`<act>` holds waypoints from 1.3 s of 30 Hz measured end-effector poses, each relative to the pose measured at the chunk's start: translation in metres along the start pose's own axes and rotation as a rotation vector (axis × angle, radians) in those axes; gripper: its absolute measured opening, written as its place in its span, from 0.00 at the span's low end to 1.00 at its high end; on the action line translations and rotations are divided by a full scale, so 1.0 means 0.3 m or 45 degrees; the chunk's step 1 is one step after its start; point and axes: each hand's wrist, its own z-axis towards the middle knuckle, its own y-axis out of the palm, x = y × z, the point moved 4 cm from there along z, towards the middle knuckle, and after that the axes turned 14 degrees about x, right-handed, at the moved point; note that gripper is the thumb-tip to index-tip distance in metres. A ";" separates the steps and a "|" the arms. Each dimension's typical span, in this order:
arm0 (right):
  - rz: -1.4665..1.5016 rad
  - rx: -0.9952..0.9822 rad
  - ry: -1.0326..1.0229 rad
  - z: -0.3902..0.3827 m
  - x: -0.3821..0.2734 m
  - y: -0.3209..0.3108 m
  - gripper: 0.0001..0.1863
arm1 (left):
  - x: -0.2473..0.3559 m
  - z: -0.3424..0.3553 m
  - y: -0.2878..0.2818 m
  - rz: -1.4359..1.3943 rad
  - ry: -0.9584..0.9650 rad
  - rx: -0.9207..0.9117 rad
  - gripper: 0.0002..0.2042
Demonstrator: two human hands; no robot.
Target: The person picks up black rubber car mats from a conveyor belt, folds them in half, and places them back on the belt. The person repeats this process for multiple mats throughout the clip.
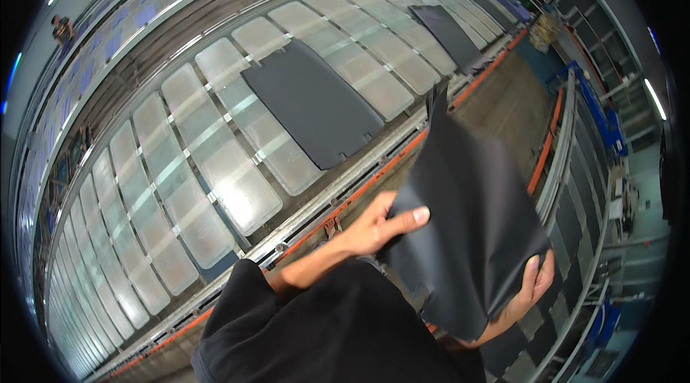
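Note:
A dark grey flexible sheet (460,218) bends between my two hands, in front of my body. My left hand (381,228) grips its left edge, thumb lying on top and the other fingers behind it. At the sheet's lower right edge, my right hand (528,293) is closed round it, with fingertips showing on the face; its thumb is hidden. The sheet's upper end rises to a pointed fold. A similar dark sheet (313,103) lies flat across the pale panels of the long table to my left, apart from my hands.
The long table (208,139) carries rows of pale translucent panels and an orange strip along its edge. Another dark sheet (449,38) lies farther along. A second table (575,218) with dark pieces stands at right. A person (63,29) stands at far left.

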 end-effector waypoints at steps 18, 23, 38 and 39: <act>0.069 -1.383 -0.447 -0.008 1.087 1.761 0.18 | -0.335 0.545 -0.969 0.624 -0.057 1.350 0.23; -0.378 -1.743 -0.214 -0.104 1.556 1.848 0.19 | -0.856 0.527 -1.267 0.914 -0.305 1.833 0.30; -0.685 -1.720 -0.553 -0.108 1.548 1.725 0.30 | -0.818 0.585 -0.935 0.859 -0.620 2.757 0.35; -0.692 -1.726 -0.498 -0.099 1.560 1.729 0.30 | -0.834 0.582 -0.940 0.801 -0.620 2.741 0.35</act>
